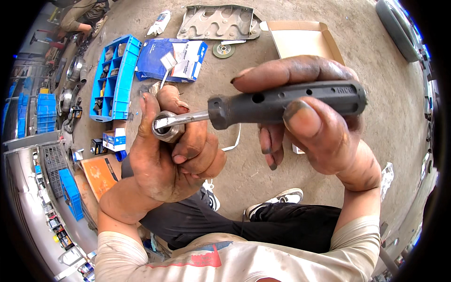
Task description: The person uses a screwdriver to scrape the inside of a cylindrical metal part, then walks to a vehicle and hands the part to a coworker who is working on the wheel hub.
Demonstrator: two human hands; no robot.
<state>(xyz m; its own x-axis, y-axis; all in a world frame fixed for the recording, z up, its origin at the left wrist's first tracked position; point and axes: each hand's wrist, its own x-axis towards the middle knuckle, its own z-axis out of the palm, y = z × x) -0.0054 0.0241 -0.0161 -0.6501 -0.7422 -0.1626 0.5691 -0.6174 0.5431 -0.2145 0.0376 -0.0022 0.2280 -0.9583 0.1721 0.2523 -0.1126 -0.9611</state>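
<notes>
My right hand (324, 127) is wrapped round the black handle of a screwdriver (282, 104), held nearly level in front of me with its shaft pointing left. The tip reaches into the open end of a small round metal fitting (170, 133), hollow and threaded-looking on its outside. Between the thumb and fingers of my left hand (171, 160) this fitting is gripped, its opening turned up towards me. Dark grease smears both hands. How deep the tip sits inside the fitting I cannot tell.
A blue compartment bin (123, 94) with parts stands at the left, beside a blue-and-white carton (159, 58). Farther off lie a grey metal plate (216, 23), a round disc (223, 50) and an open cardboard box (305, 40). A tyre (398, 30) is at the far right; another person (77, 16) crouches far left.
</notes>
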